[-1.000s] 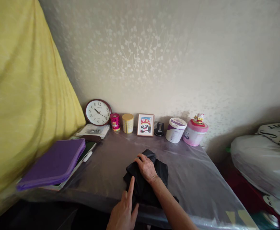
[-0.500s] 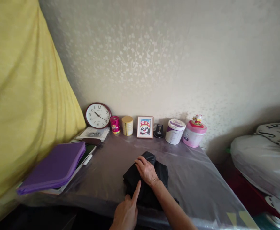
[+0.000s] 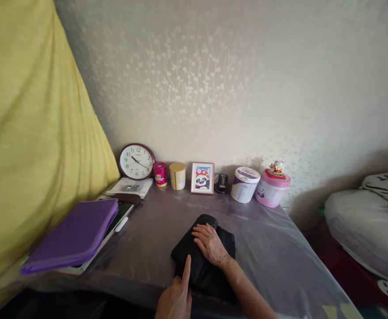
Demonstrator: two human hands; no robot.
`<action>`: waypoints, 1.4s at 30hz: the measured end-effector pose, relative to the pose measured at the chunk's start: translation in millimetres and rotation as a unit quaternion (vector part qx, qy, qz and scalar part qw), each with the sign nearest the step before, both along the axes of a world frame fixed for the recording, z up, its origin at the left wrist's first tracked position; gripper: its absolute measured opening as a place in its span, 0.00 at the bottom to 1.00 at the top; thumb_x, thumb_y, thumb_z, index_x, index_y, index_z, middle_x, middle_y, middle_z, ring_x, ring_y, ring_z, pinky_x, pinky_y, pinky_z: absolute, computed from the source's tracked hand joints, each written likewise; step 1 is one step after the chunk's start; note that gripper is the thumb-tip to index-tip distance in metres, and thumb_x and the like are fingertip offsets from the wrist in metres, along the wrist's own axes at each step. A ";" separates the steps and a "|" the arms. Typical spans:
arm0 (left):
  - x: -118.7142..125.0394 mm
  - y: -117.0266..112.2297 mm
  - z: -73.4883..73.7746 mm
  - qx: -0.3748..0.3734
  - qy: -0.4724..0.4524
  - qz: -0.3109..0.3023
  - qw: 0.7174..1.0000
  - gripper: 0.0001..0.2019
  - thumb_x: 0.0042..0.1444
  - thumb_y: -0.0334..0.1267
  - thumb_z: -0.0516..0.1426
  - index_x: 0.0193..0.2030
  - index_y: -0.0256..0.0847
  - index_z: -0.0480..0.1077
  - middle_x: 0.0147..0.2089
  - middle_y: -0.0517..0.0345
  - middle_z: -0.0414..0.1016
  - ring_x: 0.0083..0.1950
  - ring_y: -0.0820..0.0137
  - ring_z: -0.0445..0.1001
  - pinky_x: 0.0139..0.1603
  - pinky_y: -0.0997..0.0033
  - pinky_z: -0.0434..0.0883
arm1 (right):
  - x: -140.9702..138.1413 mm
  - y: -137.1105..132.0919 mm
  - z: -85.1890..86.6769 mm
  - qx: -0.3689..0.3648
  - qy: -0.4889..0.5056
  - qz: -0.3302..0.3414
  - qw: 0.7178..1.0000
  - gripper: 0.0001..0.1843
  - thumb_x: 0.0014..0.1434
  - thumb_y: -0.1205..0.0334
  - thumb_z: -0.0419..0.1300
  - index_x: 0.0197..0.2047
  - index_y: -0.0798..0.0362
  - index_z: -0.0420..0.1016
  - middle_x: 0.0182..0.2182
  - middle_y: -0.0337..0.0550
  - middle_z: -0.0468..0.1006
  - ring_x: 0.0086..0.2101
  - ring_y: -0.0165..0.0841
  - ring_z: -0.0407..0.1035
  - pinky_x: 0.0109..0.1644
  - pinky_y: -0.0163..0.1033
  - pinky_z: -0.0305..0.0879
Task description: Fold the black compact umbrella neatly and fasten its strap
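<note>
A folded black cloth item (image 3: 203, 270), perhaps a garment or bag, lies near the front edge of the table. My right hand (image 3: 210, 246) rests flat on its upper part, fingers stretched out over a fold. At its lower left is my left hand (image 3: 177, 294), with the index finger extended along the cloth and the other fingers bent and partly hidden. Neither hand visibly lifts the cloth.
The plastic-covered table (image 3: 141, 248) holds a purple folder (image 3: 74, 232) at left. Along the wall stand a clock (image 3: 137, 161), a pink tin (image 3: 160, 174), a yellow-lidded can (image 3: 177, 177), a panda picture frame (image 3: 202, 178), a white tub (image 3: 245, 185) and a pink tub (image 3: 271, 192).
My right hand has slid slightly right and down and lies flatter on the cloth, its fingers more outstretched. The left index finger has shifted a little left. The camera view has moved slightly.
</note>
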State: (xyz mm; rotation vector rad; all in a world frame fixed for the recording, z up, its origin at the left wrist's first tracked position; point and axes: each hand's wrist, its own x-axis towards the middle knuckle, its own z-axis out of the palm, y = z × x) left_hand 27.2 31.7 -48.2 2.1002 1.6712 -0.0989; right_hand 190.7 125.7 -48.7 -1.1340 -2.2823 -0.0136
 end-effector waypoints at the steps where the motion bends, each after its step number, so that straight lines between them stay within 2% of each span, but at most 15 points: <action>1: -0.3 0.1 0.4 -0.004 -0.002 0.001 1.000 0.36 0.54 0.29 0.45 0.64 0.43 0.25 0.47 0.49 0.69 0.41 0.67 0.72 0.39 0.72 0.64 | 2.0 7.3 -0.8 0.000 -0.002 -0.006 1.000 0.14 0.61 0.62 0.48 0.47 0.50 0.70 0.46 0.44 0.73 0.52 0.32 0.60 0.58 0.48 0.50; 5: -1.5 1.5 1.3 -0.015 -0.013 0.009 1.000 0.37 0.54 0.30 0.46 0.64 0.41 0.24 0.49 0.47 0.68 0.43 0.67 0.72 0.41 0.71 0.64 | 12.7 36.0 -5.4 0.000 -0.009 -0.030 1.000 0.15 0.62 0.63 0.46 0.45 0.51 0.72 0.43 0.43 0.75 0.50 0.32 0.62 0.58 0.47 0.50; 9: -2.1 2.6 0.9 -0.024 -0.025 0.017 0.999 0.37 0.54 0.30 0.46 0.64 0.38 0.24 0.51 0.46 0.67 0.44 0.67 0.71 0.42 0.71 0.64 | 23.4 58.3 -3.6 -0.015 -0.024 -0.079 0.996 0.15 0.62 0.64 0.45 0.43 0.51 0.72 0.42 0.43 0.75 0.47 0.32 0.65 0.53 0.42 0.56; 12: -2.5 1.8 -0.1 -0.018 -0.031 0.019 0.999 0.37 0.54 0.30 0.46 0.64 0.34 0.25 0.52 0.44 0.66 0.45 0.66 0.71 0.44 0.71 0.64 | 20.8 54.8 5.9 -0.003 -0.002 -0.159 0.987 0.13 0.61 0.63 0.48 0.44 0.53 0.71 0.44 0.46 0.74 0.47 0.34 0.65 0.53 0.44 0.56; 13: -2.7 1.4 -0.5 -0.017 -0.031 0.019 0.999 0.36 0.54 0.30 0.46 0.64 0.32 0.26 0.53 0.43 0.66 0.46 0.66 0.71 0.44 0.71 0.64 | 16.9 48.0 9.4 0.007 0.011 -0.162 0.987 0.13 0.61 0.63 0.48 0.45 0.54 0.71 0.45 0.47 0.74 0.48 0.35 0.64 0.54 0.45 0.55; 14: -2.9 0.9 -1.0 -0.018 -0.029 0.018 0.999 0.36 0.54 0.30 0.46 0.64 0.31 0.26 0.53 0.42 0.66 0.46 0.66 0.71 0.45 0.71 0.64 | 11.4 38.9 12.3 0.015 0.023 -0.148 0.989 0.13 0.61 0.62 0.48 0.46 0.54 0.70 0.46 0.47 0.73 0.50 0.35 0.62 0.55 0.45 0.54; 16: -3.1 0.0 -2.3 -0.015 -0.023 0.019 0.999 0.36 0.53 0.30 0.46 0.65 0.29 0.29 0.53 0.41 0.65 0.47 0.65 0.70 0.45 0.70 0.64 | -1.9 17.4 14.6 0.005 0.028 -0.057 0.998 0.13 0.62 0.63 0.47 0.46 0.52 0.70 0.43 0.44 0.74 0.51 0.32 0.61 0.57 0.43 0.52; 18: -3.0 -0.5 -3.9 -0.010 -0.023 0.020 0.999 0.35 0.53 0.30 0.47 0.65 0.28 0.31 0.54 0.40 0.64 0.47 0.65 0.70 0.45 0.70 0.64 | -14.5 -0.3 11.6 -0.027 0.009 0.021 0.999 0.12 0.62 0.61 0.47 0.40 0.49 0.72 0.37 0.39 0.77 0.50 0.30 0.61 0.58 0.43 0.49; 20: -2.8 -0.8 -5.4 -0.002 -0.025 0.025 0.999 0.34 0.54 0.30 0.46 0.65 0.28 0.32 0.54 0.40 0.64 0.48 0.65 0.70 0.45 0.71 0.63 | -21.1 -6.2 5.2 -0.034 -0.006 0.040 0.999 0.12 0.61 0.61 0.48 0.36 0.48 0.73 0.35 0.36 0.77 0.50 0.30 0.62 0.59 0.45 0.47; 23: -2.5 -1.4 -5.9 0.002 -0.024 0.034 0.999 0.32 0.57 0.33 0.44 0.65 0.30 0.32 0.50 0.44 0.69 0.45 0.67 0.71 0.44 0.72 0.63 | -13.0 6.8 -4.1 0.003 0.011 -0.054 0.998 0.12 0.61 0.64 0.48 0.39 0.50 0.73 0.41 0.41 0.75 0.51 0.32 0.61 0.58 0.47 0.48; 27: -2.8 -2.8 -3.8 0.002 -0.027 0.042 0.999 0.32 0.58 0.34 0.44 0.65 0.31 0.31 0.46 0.46 0.71 0.44 0.68 0.71 0.42 0.73 0.62 | 26.9 23.7 -10.9 0.047 0.108 -0.209 0.971 0.14 0.59 0.64 0.47 0.44 0.56 0.71 0.45 0.51 0.72 0.47 0.37 0.64 0.52 0.47 0.58; 30: -2.9 -4.2 -3.3 0.014 -0.031 0.045 0.998 0.31 0.58 0.34 0.44 0.65 0.31 0.32 0.45 0.46 0.72 0.43 0.68 0.71 0.40 0.73 0.62 | 63.1 10.7 -18.4 0.028 0.199 -0.303 0.932 0.16 0.58 0.61 0.46 0.42 0.56 0.71 0.40 0.52 0.74 0.44 0.38 0.67 0.49 0.46 0.62; 33: -2.0 -5.0 -4.9 0.027 -0.031 0.045 0.998 0.31 0.58 0.35 0.44 0.65 0.30 0.33 0.44 0.46 0.72 0.43 0.67 0.71 0.40 0.72 0.62 | 88.4 -16.0 -29.7 -0.051 0.249 -0.367 0.895 0.17 0.55 0.57 0.47 0.40 0.56 0.71 0.38 0.52 0.75 0.39 0.38 0.70 0.45 0.44 0.65; 38: 0.1 -4.4 -9.7 0.043 -0.018 0.046 0.998 0.30 0.59 0.35 0.43 0.65 0.29 0.34 0.44 0.45 0.72 0.41 0.68 0.72 0.38 0.73 0.62 | 90.2 -48.4 -42.7 -0.166 0.328 -0.378 0.850 0.17 0.51 0.52 0.49 0.37 0.53 0.73 0.29 0.44 0.77 0.31 0.37 0.72 0.36 0.41 0.67; 42: -0.4 -4.2 -12.8 0.049 -0.023 0.049 0.997 0.30 0.58 0.35 0.43 0.65 0.29 0.34 0.43 0.46 0.72 0.41 0.68 0.72 0.37 0.73 0.62 | 74.9 -56.5 -37.7 -0.196 0.361 -0.365 0.835 0.19 0.49 0.48 0.51 0.36 0.52 0.74 0.26 0.42 0.76 0.27 0.37 0.72 0.28 0.39 0.67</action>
